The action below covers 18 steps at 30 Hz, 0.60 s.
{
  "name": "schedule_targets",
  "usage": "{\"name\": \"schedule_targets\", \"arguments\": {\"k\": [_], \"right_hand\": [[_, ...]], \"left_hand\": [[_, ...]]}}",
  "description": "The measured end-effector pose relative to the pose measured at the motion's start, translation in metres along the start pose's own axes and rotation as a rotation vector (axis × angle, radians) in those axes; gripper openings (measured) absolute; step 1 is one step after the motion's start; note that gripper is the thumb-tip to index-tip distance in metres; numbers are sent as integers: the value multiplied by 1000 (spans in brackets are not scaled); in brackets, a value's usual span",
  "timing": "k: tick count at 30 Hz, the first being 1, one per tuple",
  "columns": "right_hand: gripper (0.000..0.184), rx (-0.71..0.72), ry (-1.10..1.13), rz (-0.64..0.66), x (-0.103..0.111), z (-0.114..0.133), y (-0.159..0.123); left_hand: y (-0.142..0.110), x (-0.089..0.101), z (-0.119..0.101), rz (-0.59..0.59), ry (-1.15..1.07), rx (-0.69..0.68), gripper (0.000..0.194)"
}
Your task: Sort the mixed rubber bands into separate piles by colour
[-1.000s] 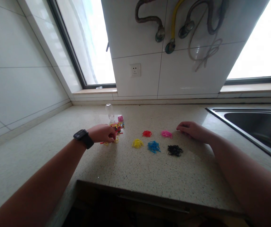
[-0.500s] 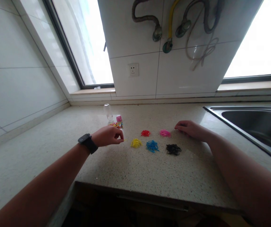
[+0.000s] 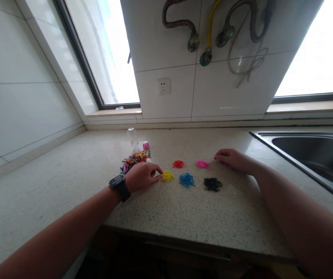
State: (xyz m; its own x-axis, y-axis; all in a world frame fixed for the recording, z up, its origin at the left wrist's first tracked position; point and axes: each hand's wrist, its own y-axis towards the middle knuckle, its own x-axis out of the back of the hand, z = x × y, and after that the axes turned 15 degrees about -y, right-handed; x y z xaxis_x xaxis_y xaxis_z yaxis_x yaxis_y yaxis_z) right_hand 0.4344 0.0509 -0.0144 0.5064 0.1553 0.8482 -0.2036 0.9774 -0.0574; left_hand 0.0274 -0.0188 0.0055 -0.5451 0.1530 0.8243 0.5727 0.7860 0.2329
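Counter [image 3: 166, 209] bears all items inspected; directions are read as on a clock, twelve lying toward the wall. Sink [image 3: 266, 139] is set in at three o'clock.

Change noted: the left hand [image 3: 143, 176] has left the mixed pile [image 3: 133, 160] and is now at the near-left edge of the yellow bands [image 3: 168, 176], to its three o'clock. In this inspector's judgement, the work in hand has passed from the mixed heap to that single-colour group.

Pose: the left forearm comes in from eight o'clock, palm side down, with thumb and forefinger tips close together at the yellow edge. Whether they pinch a band cannot be told. The right hand [image 3: 229, 158] lies just off the pink bands [image 3: 203, 164], at their two o'clock, fingers loosely curled; nothing is seen in it, and whether its fingertips meet cannot be told.

The mixed pile lies at eleven o'clock of the left hand, partly hidden behind it. Beyond it stands a clear bottle [image 3: 132, 139]. From the yellow group, blue bands [image 3: 187, 179] and black bands [image 3: 212, 184] lie near three o'clock, red bands [image 3: 178, 164] near one. Pink cap [image 3: 146, 145] sits beside the bottle.
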Motion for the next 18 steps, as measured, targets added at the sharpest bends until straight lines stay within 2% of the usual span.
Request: {"name": "schedule_targets", "arguments": {"k": [4,8,13,16,18], "right_hand": [[35,-11,16,2,-1,-2,1],[38,1,12,-3,-1,-2,0],[39,-19,-4,0,0,3,-2],[40,-19,-23,12,-1,4,-2],[41,0,-44,21,-2,5,-1]], "left_hand": [[-2,-3,-10,-38,-1,-13,20],[-10,-11,-34,-22,-36,-79,20],[-22,-29,-68,165,-172,-233,18],[-28,-40,-78,275,-267,-322,19],[-30,-47,-79,298,-291,-367,19]]}}
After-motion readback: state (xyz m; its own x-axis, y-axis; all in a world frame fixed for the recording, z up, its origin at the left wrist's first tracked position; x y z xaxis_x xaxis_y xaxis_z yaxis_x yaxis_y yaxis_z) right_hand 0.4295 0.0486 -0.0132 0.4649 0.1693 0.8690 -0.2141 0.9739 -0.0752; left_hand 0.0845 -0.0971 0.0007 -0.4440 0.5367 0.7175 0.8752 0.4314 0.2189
